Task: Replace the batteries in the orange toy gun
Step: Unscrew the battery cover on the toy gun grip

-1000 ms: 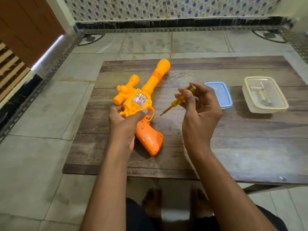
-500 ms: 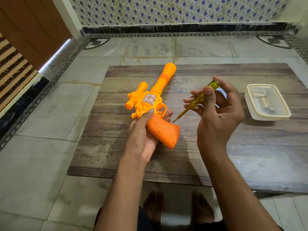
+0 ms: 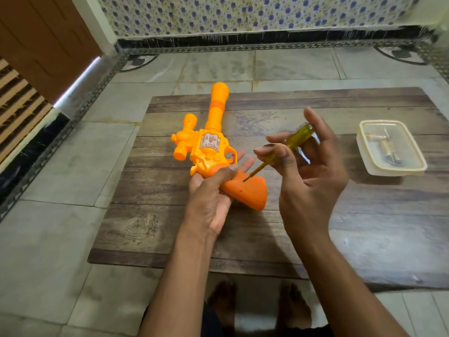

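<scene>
Screwdriver tip set against the orange toy gun's grip

The left hand (image 3: 211, 195) cradles the orange toy gun (image 3: 213, 152) from beneath, thumb curled over the top of its darker orange grip and fingers showing past the trigger guard, holding it just above the wooden table (image 3: 364, 227). The gun is bright orange plastic with a long barrel pointing away from the hand, a stubby scope on its left side and a clear patterned panel on the body (two small holes show on the grip). The right hand (image 3: 308, 173) pinches a yellow-handled screwdriver (image 3: 279, 152) between thumb and fingertips, remaining fingers spread, its tip touching the grip beside the left thumb. Well right of that hand sits a clear plastic container (image 3: 391, 148) holding small metal parts.
</scene>
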